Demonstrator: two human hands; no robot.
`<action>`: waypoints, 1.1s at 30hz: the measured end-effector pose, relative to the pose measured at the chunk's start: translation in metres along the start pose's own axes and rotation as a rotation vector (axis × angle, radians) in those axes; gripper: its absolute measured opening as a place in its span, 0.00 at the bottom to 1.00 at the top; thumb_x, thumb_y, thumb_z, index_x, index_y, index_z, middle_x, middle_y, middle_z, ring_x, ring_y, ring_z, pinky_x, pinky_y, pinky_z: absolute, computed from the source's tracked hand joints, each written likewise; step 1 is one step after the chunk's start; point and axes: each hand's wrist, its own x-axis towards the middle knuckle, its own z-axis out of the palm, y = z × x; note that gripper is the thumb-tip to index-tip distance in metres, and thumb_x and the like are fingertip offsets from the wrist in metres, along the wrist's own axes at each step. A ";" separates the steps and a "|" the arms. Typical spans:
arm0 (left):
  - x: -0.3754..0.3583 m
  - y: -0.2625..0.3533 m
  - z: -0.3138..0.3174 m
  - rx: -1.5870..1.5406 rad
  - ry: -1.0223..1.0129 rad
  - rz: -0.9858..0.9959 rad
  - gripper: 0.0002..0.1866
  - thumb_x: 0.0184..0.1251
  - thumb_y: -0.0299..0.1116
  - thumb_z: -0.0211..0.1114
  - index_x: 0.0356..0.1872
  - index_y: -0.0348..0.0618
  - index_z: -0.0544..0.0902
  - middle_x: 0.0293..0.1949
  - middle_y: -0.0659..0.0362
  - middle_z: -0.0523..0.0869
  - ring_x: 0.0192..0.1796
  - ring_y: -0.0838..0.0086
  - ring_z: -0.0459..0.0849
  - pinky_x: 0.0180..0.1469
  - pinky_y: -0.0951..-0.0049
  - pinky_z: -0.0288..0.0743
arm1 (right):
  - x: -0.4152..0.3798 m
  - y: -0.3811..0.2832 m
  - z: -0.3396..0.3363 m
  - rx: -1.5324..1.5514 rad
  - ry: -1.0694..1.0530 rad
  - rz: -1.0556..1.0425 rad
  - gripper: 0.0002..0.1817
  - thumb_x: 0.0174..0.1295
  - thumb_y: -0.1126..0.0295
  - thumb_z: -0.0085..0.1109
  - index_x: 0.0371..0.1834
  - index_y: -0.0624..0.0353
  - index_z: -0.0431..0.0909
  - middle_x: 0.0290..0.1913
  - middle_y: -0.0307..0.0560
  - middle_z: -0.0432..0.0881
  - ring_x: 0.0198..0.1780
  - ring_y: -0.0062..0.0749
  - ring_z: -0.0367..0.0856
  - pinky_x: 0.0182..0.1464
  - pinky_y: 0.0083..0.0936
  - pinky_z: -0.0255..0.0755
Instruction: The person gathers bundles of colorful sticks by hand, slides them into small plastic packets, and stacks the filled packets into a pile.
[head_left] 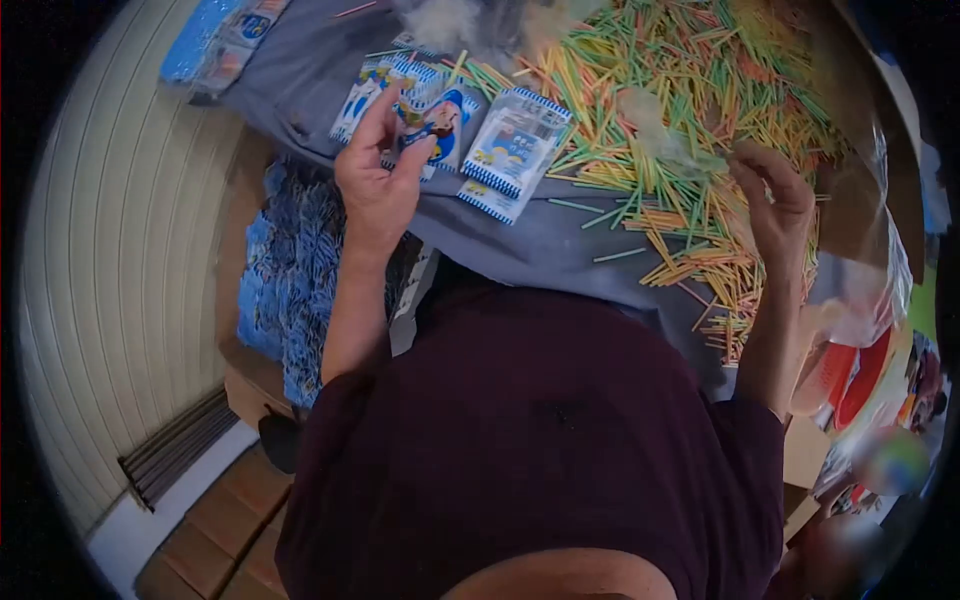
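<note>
My left hand [380, 190] is raised over blue-and-white printed packets [435, 125], its thumb and forefinger apart with nothing visible between them. Beside it, more packets with clear windows [515, 145] overlap on the grey cloth. My right hand [778, 195] is at the right edge of a heap of thin coloured sticks [650, 70] in yellow, green and orange. Its fingers are curled with the tips close together, and what they pinch, if anything, is too small to make out. A wispy, see-through piece [665, 140] lies over the sticks left of those fingertips.
The grey cloth [520, 235] covers the work surface. Left and below stands a cardboard box [232, 290] full of blue packets [300, 270]. A plastic-wrapped blue bundle [220, 45] lies at the upper left. Clear plastic film [893, 260] hangs at the right, near red items [850, 375].
</note>
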 end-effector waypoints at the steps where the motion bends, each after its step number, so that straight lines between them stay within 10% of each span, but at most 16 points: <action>1: -0.004 -0.016 0.004 -0.119 0.047 -0.001 0.29 0.54 0.17 0.71 0.61 0.34 0.78 0.39 0.63 0.83 0.39 0.83 0.78 0.46 0.81 0.74 | 0.007 -0.012 0.019 0.103 -0.015 -0.020 0.15 0.60 0.84 0.61 0.50 0.63 0.83 0.39 0.41 0.86 0.39 0.20 0.81 0.46 0.20 0.75; 8: -0.012 0.010 0.026 -0.115 0.029 0.124 0.27 0.50 0.15 0.73 0.56 0.37 0.81 0.39 0.62 0.84 0.39 0.80 0.80 0.43 0.79 0.75 | 0.068 -0.099 0.120 0.075 -0.161 -0.491 0.16 0.57 0.83 0.64 0.49 0.60 0.84 0.37 0.46 0.85 0.40 0.33 0.85 0.43 0.24 0.77; 33: -0.015 -0.001 0.024 0.189 0.008 0.352 0.29 0.42 0.12 0.69 0.52 0.36 0.83 0.29 0.58 0.81 0.30 0.68 0.79 0.33 0.71 0.73 | 0.069 -0.105 0.154 0.051 -0.066 -0.804 0.15 0.40 0.85 0.65 0.32 0.57 0.81 0.34 0.42 0.84 0.34 0.37 0.82 0.39 0.29 0.76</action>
